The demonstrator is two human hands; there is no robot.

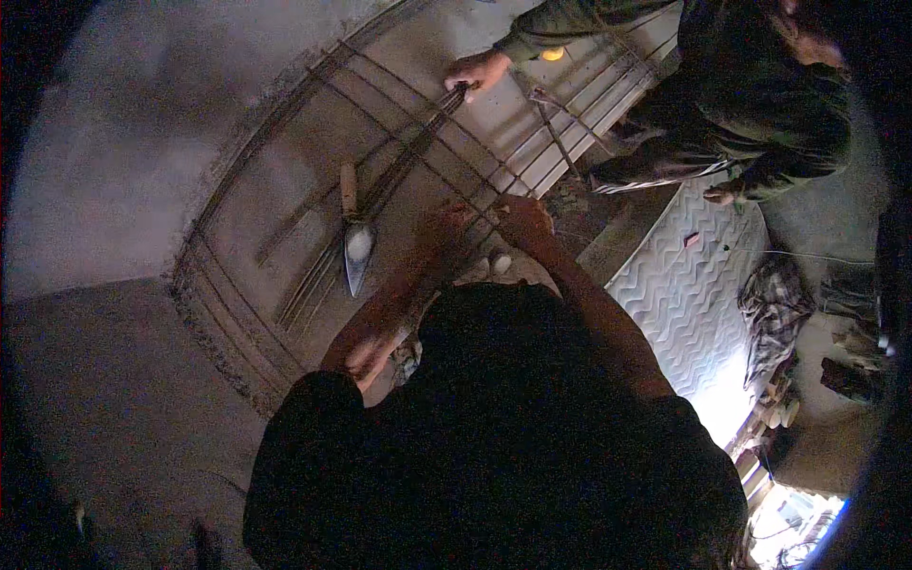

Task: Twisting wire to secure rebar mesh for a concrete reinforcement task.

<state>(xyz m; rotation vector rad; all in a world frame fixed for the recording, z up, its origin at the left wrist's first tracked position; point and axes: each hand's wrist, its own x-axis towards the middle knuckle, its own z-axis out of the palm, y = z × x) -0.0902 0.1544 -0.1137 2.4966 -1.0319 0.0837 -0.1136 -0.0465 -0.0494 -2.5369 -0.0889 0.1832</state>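
- A grid (pixel 446 176) of thin dark rods is spread over a pale surface in front of a person in a dark shirt (pixel 494 418), seen from above.
- The left hand (pixel 449 220) is held low at the grid's near side; it is blurred by shadow, so how far it is closed, and on what, cannot be told.
- The right hand (pixel 524 220) is placed just beside it, at a crossing of rods; its fingers look bent, but whether a rod is gripped cannot be told.
- A bundle (pixel 432 123) of rods is laid slantwise across the grid, its far end grasped by a co-worker's hand (pixel 478 74).
- A trowel (pixel 357 245) with a wooden handle is seen left of the hands, its tip pointed nearer the person.
- At right, a white mattress (pixel 679 275) is seen.
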